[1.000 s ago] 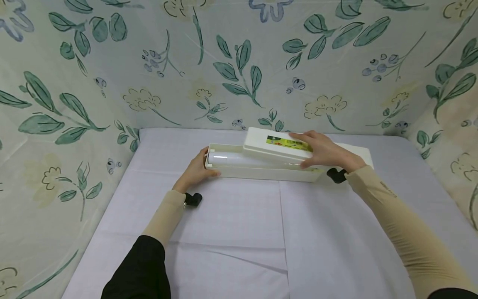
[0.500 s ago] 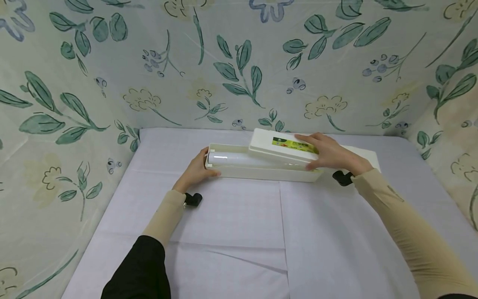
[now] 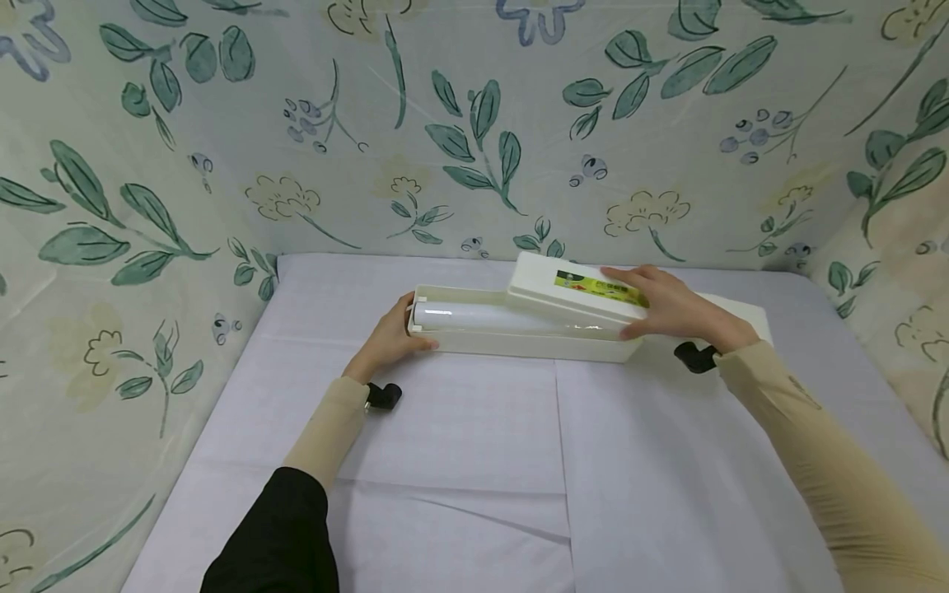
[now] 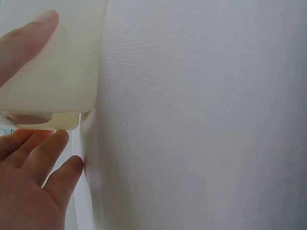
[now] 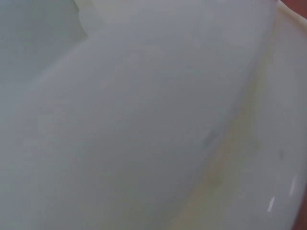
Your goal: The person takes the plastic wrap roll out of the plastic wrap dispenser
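A long white box (image 3: 519, 344) lies across the far part of the table, with a shiny white roll, apparently cling film (image 3: 467, 315), inside it. My left hand (image 3: 387, 336) grips the box's left end, thumb on the front side and fingers round the end and back. In the left wrist view the thumb presses the box wall (image 4: 57, 72). My right hand (image 3: 670, 309) grips the white lid (image 3: 530, 276) by its long sides, beside a yellow-green label (image 3: 593, 286). The lid sits slantwise over the right part of the box. In the right wrist view only a blurred white surface (image 5: 144, 120) shows.
A white cloth (image 3: 445, 445) with fold lines covers the table. Behind and beside it hangs a curtain (image 3: 356, 181) printed with leaves and flowers. A small black device (image 3: 384, 396) is on the left wrist, another black device (image 3: 695, 357) on the right.
My right hand has moved the lid to the right along the box, so more of the roll shows. The left hand and the box have stayed in place.
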Demonstrator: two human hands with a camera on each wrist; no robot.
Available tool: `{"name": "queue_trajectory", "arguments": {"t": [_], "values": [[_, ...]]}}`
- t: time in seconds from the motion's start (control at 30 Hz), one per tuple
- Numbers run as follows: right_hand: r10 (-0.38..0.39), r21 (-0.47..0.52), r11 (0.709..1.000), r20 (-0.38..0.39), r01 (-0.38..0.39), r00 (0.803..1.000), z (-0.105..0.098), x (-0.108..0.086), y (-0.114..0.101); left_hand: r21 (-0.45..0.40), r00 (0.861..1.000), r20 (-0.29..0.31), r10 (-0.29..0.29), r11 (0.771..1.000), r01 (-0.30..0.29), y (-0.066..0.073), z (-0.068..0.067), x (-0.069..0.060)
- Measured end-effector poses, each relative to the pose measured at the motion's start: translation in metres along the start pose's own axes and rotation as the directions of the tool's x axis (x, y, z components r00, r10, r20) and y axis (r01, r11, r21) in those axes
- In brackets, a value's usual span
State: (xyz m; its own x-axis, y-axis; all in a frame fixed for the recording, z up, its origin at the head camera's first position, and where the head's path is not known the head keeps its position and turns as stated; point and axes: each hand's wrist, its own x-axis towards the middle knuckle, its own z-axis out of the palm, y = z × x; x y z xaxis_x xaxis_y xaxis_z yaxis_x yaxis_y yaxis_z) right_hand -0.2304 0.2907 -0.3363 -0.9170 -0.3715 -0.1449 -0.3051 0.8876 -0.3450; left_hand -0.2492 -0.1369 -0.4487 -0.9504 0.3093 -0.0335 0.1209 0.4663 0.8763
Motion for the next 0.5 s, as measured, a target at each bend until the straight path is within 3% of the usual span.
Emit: {"name": "queue_trajectory", "arguments": {"t": [0.5], "values": [[0.059, 0.036, 0.998, -0.011, -0.058, 0.998, -0.004, -0.010, 0.014, 0.024, 1.000, -0.005, 0.002, 1.000, -0.001, 0.000, 0.000, -0.001]]}}
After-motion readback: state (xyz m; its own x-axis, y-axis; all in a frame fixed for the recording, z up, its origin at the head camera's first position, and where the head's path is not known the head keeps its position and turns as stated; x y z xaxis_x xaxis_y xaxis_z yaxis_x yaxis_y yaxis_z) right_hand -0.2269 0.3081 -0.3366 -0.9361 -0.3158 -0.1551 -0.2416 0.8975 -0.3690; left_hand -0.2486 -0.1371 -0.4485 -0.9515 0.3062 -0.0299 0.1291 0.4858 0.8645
